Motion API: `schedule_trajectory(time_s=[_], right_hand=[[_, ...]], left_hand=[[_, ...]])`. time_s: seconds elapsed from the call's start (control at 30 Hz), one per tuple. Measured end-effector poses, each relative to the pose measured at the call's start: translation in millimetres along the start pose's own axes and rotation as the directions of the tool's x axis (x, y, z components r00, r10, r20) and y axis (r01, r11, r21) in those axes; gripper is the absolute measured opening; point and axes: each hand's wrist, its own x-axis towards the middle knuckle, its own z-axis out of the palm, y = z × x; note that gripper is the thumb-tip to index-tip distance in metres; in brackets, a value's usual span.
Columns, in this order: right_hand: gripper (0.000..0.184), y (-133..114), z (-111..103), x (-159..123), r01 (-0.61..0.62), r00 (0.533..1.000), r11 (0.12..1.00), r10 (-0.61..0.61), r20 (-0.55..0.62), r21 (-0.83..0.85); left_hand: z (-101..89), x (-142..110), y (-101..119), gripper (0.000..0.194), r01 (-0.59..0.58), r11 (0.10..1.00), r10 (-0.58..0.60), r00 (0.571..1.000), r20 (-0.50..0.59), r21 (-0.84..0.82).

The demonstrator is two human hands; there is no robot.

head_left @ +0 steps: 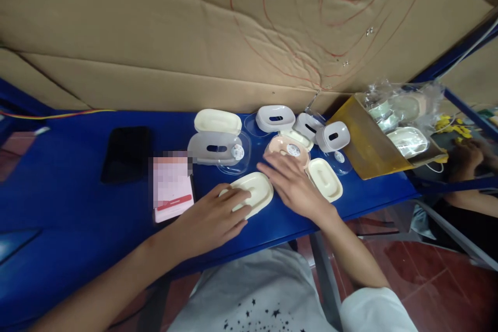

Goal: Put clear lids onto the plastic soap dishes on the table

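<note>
A cream oval dish (260, 193) with a raised middle lies near the front edge of the blue table. My left hand (220, 212) is closed on its left end, fingers over the rim and thumb on the near side. Just to the right, my right hand (290, 184) reaches over a peach-coloured oval dish (278, 146) with its fingers stretched out, hiding part of it. I cannot tell whether they touch. A second cream dish (327, 180) lies beside my right wrist. A clear plastic cover (243, 140) with a round sticker overlaps a whitish slotted tray (208, 149).
Farther back are another cream dish (218, 120) and slotted white trays (276, 118). A yellow box (360, 137) of bagged dishes stands right. A phone with a lit screen (173, 192) and a black phone-like object (126, 154) lie left. Another person's arm (472, 199) shows at far right.
</note>
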Motion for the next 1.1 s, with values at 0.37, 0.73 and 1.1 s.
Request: schedule_trajectory(time_s=[0.37,0.73,1.1], right_hand=[[0.057,-22,21,-41,0.025,0.992,0.997,-0.034,0.12,0.079],[0.047,-21,22,-59,-0.036,0.998,0.994,0.03,0.057,0.102],[0.037,-19,31,108,0.165,0.978,0.982,-0.15,0.142,-0.096]], left_hand=[[-3.2,1,-48,0.042,0.413,0.877,-0.392,0.911,-0.132,0.246],[-11.9,-1,-52,0.037,0.558,0.806,-0.585,0.701,-0.409,-0.198],[-16.2,-8,-77,0.043,0.491,0.611,-0.787,0.465,-0.406,-0.621]])
